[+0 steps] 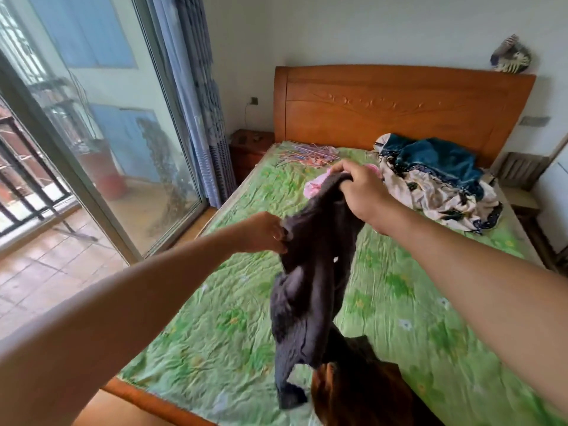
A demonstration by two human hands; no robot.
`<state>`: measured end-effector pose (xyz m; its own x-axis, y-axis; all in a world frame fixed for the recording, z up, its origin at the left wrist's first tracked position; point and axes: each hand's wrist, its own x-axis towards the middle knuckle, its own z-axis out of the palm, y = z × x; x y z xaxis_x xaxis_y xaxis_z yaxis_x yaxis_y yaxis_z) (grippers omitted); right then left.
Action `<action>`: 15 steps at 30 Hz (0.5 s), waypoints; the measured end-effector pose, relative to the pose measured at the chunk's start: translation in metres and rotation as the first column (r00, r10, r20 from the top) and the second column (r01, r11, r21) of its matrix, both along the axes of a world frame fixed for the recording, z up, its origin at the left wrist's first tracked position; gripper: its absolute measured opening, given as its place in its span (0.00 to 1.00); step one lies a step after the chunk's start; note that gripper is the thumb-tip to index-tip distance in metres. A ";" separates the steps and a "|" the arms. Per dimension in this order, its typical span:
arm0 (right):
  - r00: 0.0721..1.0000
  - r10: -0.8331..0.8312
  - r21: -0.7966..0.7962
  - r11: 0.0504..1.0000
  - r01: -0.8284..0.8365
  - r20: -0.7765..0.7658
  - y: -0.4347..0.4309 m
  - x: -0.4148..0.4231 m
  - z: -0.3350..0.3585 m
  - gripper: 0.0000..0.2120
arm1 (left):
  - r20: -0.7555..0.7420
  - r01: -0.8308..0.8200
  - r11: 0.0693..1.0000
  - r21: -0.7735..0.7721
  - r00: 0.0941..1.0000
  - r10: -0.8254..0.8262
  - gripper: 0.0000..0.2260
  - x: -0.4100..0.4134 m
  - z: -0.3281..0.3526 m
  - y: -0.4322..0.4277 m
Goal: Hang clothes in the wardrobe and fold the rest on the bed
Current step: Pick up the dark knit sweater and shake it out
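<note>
I see both hands clamped on one dark sweater [310, 296]. The right hand [364, 192] has its fingers curled over the top edge and holds it up. The left hand [264, 233], lower and nearer me, pinches the side edge between thumb and fingers. The sweater hangs from the two grips above the green bed [215, 333], and its lowest end touches the sheet near the foot. Just beside that end lies a brown garment [362, 388]. Past the right hand, a pink garment [313, 187] lies on the sheet, and further on there is a scatter of hangers [310, 153]. To the right of the grip, a pile of clothes [436, 176] sits near the wooden headboard [399, 103]. Well to the left stand a glass door [123, 133] and a curtain [199, 103].
</note>
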<state>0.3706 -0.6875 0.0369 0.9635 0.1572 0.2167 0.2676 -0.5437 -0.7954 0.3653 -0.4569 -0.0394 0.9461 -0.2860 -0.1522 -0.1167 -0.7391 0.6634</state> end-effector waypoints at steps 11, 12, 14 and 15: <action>0.994 -0.082 0.066 0.994 0.086 -0.068 0.090 0.041 0.023 0.12 | -0.388 -0.412 0.632 -0.656 0.903 0.185 0.46 0.031 -0.089 0.016; 0.993 -0.089 0.047 0.995 0.093 -0.074 0.097 0.045 0.022 0.11 | -0.391 -0.446 0.586 -0.677 0.892 0.227 0.47 0.042 -0.088 0.023; 0.992 -0.100 0.031 0.994 0.102 -0.072 0.110 0.051 0.024 0.11 | -0.392 -0.471 0.508 -0.721 0.882 0.262 0.50 0.066 -0.086 0.040; 0.992 -0.109 0.029 0.993 0.111 -0.066 0.115 0.053 0.026 0.11 | -0.381 -0.437 0.521 -0.733 0.899 0.216 0.48 0.074 -0.082 0.049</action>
